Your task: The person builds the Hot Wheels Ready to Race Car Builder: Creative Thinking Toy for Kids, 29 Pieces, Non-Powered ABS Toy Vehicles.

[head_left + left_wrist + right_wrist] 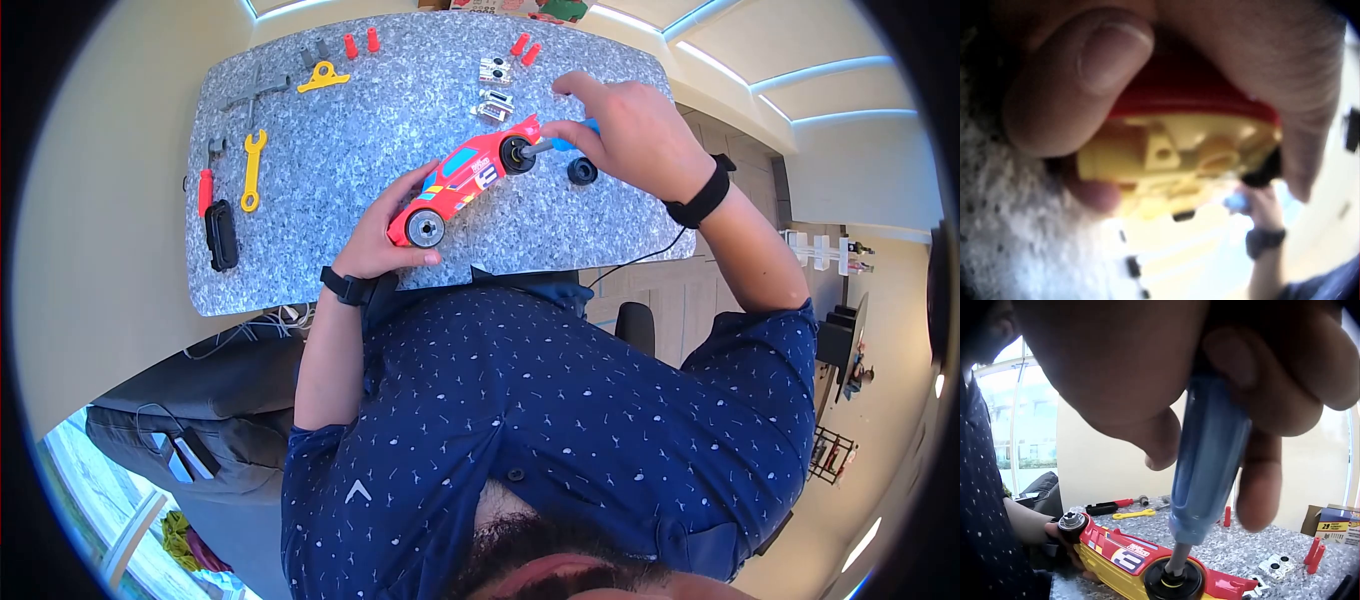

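Observation:
The left hand (pixel 385 235) grips the front of a red toy car (pixel 462 178), which lies on its side above the table; its yellow underside (pixel 1166 150) shows in the left wrist view. The right hand (pixel 640 135) holds a screwdriver by its blue handle (pixel 1207 456). Its grey shaft (pixel 1178 557) meets the centre of the black wheel (pixel 1174 581) at the car's rear. At the other end, a grey hub (pixel 425 228) faces up. A loose black wheel (pixel 583 171) lies on the table below the right hand.
On the speckled table (pixel 330 220) lie a yellow wrench (pixel 253 170), a red-handled tool (pixel 206 190), a black holder (pixel 221 236), a yellow part (pixel 323 77), grey pieces (pixel 255 92), red pegs (pixel 373 40) and silver parts (pixel 494 70). A box (pixel 1335 525) stands beyond.

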